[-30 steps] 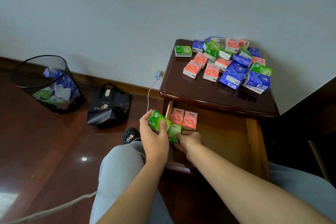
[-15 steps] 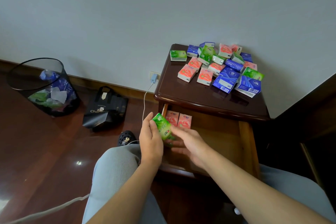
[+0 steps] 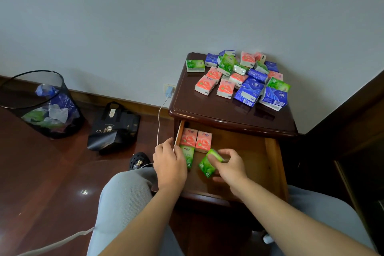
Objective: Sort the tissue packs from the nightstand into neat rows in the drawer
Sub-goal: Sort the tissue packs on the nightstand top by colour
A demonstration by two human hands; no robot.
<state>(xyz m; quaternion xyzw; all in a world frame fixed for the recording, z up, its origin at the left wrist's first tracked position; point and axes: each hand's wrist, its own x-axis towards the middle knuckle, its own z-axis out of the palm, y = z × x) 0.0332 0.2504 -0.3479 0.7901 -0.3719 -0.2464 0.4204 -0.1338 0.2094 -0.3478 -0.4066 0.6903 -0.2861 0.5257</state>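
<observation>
Early going: two pink packs (image 3: 196, 140) and a green pack (image 3: 188, 157) rowed far-left in drawer (image 3: 272, 164). Your left hand (image 3: 169, 167) presses that one; right hand (image 3: 228, 167) pinches a tilted pack (image 3: 206, 165). Heap (image 3: 241, 78) remains on nightstand (image 3: 207, 110).

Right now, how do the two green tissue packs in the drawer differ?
The left green pack lies square below a pink pack by the drawer's left wall, the left hand against it. The right green pack sits skewed, gripped by the right hand. Both look alike in colour and size.

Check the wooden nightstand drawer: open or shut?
Open. The wooden nightstand drawer is pulled out, its inside exposed, with two pink tissue packs lying flat at its back left.
</observation>
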